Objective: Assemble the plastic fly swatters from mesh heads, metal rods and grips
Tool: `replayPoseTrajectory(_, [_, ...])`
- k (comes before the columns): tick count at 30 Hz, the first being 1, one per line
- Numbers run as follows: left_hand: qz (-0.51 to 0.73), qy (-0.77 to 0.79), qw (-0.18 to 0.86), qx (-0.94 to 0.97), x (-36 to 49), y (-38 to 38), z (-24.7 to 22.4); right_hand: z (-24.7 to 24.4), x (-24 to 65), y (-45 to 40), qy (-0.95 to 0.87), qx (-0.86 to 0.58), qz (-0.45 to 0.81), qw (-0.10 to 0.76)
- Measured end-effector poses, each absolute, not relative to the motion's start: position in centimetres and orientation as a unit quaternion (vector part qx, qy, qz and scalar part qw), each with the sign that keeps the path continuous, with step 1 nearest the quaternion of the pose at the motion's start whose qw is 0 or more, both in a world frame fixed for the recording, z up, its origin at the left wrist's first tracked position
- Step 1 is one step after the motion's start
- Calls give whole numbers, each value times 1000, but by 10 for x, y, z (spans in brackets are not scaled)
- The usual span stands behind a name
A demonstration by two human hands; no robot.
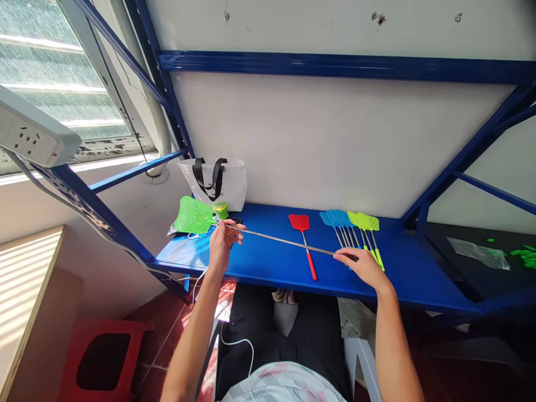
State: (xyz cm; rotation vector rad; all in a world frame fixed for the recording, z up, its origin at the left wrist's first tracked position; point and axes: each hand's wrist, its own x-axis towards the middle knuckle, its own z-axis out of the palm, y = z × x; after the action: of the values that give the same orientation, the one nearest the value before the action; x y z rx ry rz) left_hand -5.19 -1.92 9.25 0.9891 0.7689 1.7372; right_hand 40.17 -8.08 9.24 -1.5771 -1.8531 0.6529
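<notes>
Across the front of me stretches a green fly swatter (193, 215) with a long thin metal rod, its mesh head out to the left. My left hand (225, 237) pinches the rod close to the head, some fingers spread. At the other end my right hand (359, 264) is closed on the swatter; its handle is mostly hidden there. Below the rod a red fly swatter (299, 223) lies on the blue table (259, 262). Beside and behind my right hand lie several blue fly swatters (337, 219) and several yellow-green fly swatters (364, 221), heads pointing away.
A white bag (234, 181) with black handles stands at the back left, a small green container (220, 210) before it. Blue frame bars (335, 66) surround the table. A power strip (36, 134) hangs at left. Green pieces (523, 255) and a plastic bag (479, 252) lie at far right.
</notes>
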Motion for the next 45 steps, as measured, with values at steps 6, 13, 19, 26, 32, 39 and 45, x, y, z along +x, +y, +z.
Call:
replayPoseTrajectory(6, [712,330,470,404,-51,-21,96,92,404,-81,-696,-601,242,310])
replayPoseTrajectory(13, [711,338,464,406,-51,-21,97,95,406,-84,-691,-601,239,325])
replayPoseTrajectory(19, [707,326,476,408,-53,-22,99,96,408,-85,-688,-600,242,330])
replayPoseTrajectory(26, [720,319,469,400,-50,-23,99,99,405,-86,-690,-596,243,332])
replayPoseTrajectory(32, [721,316,470,399,-51,-22,98,99,406,-86,-690,-596,243,330])
replayPoseTrajectory(39, [724,322,466,394,-52,-20,95,93,409,-85,-693,-591,257,323])
replayPoseTrajectory(45, [723,321,466,396,-51,-20,96,91,414,-84,-694,-586,266,322])
